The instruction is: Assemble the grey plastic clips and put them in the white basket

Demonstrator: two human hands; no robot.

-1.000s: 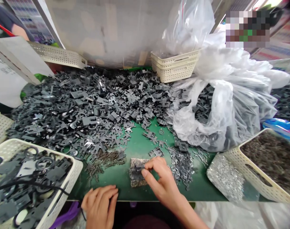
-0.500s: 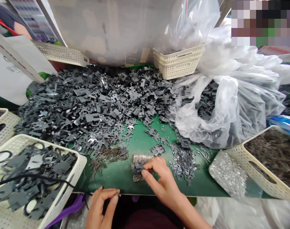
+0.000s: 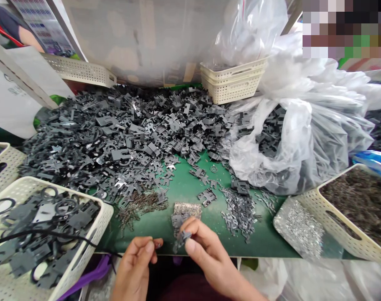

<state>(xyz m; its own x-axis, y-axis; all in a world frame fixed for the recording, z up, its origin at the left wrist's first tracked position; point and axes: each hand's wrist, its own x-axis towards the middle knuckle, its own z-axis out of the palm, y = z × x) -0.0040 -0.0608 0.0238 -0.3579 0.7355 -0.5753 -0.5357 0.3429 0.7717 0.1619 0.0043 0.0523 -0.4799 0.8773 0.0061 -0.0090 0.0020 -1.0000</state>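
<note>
The right hand (image 3: 207, 261) holds a small dark stamped metal part (image 3: 182, 239) in a narrow grip, just above the green counter (image 3: 149, 223). The left hand (image 3: 134, 265) pinches narrowly nearby, perhaps on something tiny. A slack pinch could drop the part among the loose stamped parts (image 3: 124, 138) or onto the speckled pad (image 3: 187, 210); a white plastic basket (image 3: 98, 221) hems the left side.

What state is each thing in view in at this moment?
Left hand, pinching a small piece at the fingertips.
Right hand, pinching a dark grey part.
Plastic bag, open, dark parts inside.
Cream baskets, stacked.
Left basket, full of dark parts and rings.
Right basket, full of small dark pieces.
</note>
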